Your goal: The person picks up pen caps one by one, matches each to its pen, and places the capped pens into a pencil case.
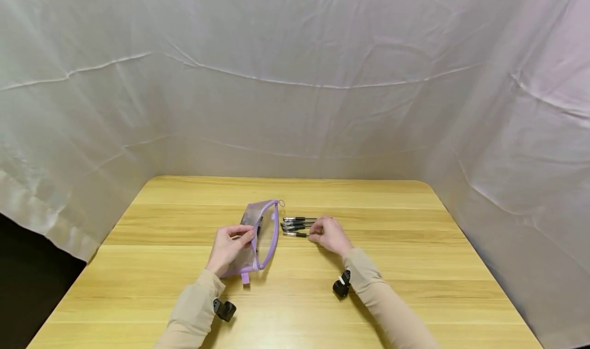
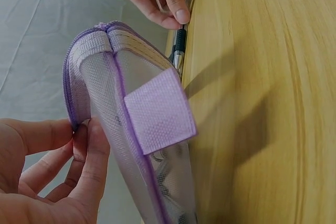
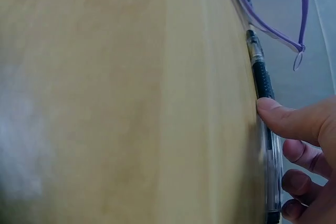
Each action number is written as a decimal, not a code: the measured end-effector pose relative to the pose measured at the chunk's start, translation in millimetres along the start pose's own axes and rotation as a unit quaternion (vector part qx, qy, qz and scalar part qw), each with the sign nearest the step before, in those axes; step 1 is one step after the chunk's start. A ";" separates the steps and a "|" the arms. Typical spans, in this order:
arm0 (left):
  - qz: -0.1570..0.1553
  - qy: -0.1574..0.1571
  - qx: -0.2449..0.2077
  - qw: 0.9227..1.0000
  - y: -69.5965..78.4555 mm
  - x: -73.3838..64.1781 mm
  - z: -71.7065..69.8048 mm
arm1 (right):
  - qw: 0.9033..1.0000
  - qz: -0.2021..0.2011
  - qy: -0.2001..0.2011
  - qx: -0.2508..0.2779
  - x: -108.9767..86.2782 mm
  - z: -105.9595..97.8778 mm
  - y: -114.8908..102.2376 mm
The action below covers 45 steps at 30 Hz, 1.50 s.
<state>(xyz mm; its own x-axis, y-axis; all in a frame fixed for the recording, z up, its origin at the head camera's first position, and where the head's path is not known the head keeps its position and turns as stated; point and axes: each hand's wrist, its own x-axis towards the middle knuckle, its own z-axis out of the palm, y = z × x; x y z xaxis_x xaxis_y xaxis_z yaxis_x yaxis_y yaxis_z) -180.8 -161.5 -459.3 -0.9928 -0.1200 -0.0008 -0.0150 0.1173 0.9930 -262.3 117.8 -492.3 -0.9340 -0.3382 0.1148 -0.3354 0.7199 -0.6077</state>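
My left hand (image 1: 232, 244) pinches the purple-trimmed edge of a see-through mesh pencil pouch (image 2: 126, 124) between thumb and fingers. The pouch's mouth gapes toward the right, and dark pens (image 1: 259, 227) show through its mesh. To its right, several black gel pens (image 1: 297, 225) lie side by side on the table. At the nearest of them is my right hand (image 1: 331, 234), its thumb on one side of the clear-barrelled pen (image 3: 262, 77) just behind the black grip and its curled fingers on the other. That pen's capped tip points toward the pouch.
All of this is on a wood-grain table (image 1: 405, 277). Pale fabric curtains (image 1: 295, 118) hang behind the table and along its sides. A purple tab (image 1: 245, 278) sticks out from the pouch's near end, and a zipper ring (image 1: 282, 203) hangs at its far end.
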 end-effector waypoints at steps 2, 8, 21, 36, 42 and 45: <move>0.001 -0.001 0.000 1.000 -1.1 0.5 0.3 | 1.000 -0.004 0.000 -0.010 0.8 1.4 1.1; 0.007 0.001 0.001 1.000 -2.7 0.4 0.6 | 1.000 -0.018 0.005 -0.021 -0.5 2.5 3.9; -0.004 0.000 0.004 1.000 0.8 -1.8 -0.7 | 0.999 -0.033 0.010 0.005 -8.8 -5.9 3.0; -0.008 0.000 0.005 1.000 2.0 -0.9 -2.2 | 0.994 -0.035 -0.069 0.084 -9.7 -22.6 -14.3; -0.008 -0.001 0.005 1.000 1.0 0.4 -2.2 | 0.988 -0.032 -0.084 0.129 -9.4 -22.5 -17.5; -0.009 0.000 0.004 1.000 1.6 0.2 -2.6 | 0.985 -0.023 -0.090 0.144 -9.8 -22.7 -19.3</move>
<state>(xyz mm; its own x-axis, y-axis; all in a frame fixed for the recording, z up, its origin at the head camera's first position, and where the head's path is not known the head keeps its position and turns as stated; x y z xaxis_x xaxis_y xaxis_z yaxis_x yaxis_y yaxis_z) -180.7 -163.8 -457.4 -0.9924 -0.1216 -0.0194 -0.0345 0.1232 0.9918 -249.5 121.0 -463.9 -0.8731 -0.4871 0.0207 -0.3029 0.5087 -0.8059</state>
